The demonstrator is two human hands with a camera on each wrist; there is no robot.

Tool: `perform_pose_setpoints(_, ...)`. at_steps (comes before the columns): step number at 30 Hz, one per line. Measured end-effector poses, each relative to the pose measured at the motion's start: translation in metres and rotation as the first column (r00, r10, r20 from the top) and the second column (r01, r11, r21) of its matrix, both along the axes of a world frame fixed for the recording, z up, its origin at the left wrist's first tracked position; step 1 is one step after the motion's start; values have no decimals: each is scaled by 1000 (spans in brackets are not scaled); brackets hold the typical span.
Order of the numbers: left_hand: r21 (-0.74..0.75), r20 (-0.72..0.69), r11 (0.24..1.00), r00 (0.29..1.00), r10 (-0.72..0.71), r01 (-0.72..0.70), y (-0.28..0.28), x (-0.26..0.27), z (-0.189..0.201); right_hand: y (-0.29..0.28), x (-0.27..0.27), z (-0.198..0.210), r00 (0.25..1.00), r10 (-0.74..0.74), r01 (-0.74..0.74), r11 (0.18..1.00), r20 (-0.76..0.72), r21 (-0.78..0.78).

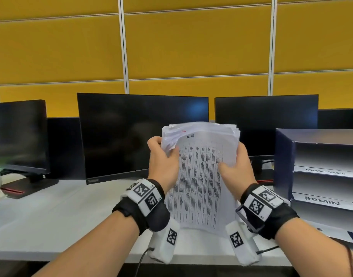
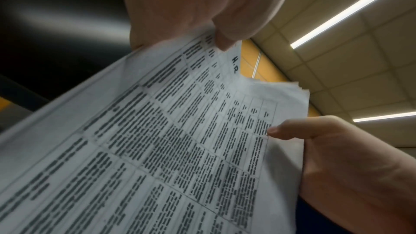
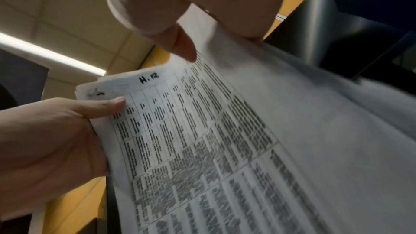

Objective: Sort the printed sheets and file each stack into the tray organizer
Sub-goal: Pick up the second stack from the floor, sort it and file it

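Stack of printed sheets (image 1: pixel 200 176) is being held up between both hands, above the desk (image 1: pixel 51 216) — top sheet facing the person, handwritten "H.R" at its top. Left hand (image 1: pixel 163 162) is gripping the stack's upper left edge, thumb (image 2: pixel 225 40) lying on the front page, fingers going behind. Right hand (image 1: pixel 238 168) is clasping the right edge, thumb (image 3: pixel 186 49) pressing on the print. Tray organizer (image 1: pixel 323 176) is sitting just right of the right hand, shelf label reading ADMIN. Dark monitors (image 1: pixel 141 134) are standing behind the hands.
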State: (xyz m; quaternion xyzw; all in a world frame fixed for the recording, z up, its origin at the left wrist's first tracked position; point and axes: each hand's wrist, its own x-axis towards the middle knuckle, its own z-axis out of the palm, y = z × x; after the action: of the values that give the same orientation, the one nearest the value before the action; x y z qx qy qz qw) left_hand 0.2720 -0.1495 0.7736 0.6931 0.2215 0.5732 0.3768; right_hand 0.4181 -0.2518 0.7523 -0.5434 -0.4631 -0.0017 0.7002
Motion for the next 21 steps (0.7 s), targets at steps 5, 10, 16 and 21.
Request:
perform_pose_setpoints(5,64,-47,998,999,28,-25,14,-8,-6,-6,4,17,917,-202,256,959,344,-119)
perform_pose_setpoints(10,109,-112,993,992,66,-54,19,-12,-5,-7,-6,36,766,-308,499,838,564,-221)
perform_pose_setpoints(16,24,-113,998,991,68,-66,28,-17,-6,-9,-6,35,675,-344,513,855,653,-80)
perform_pose_setpoints(21,-4,-132,999,991,32,-33,27,-18,-2,-11,-5,34,730,-355,478,876,584,-65)
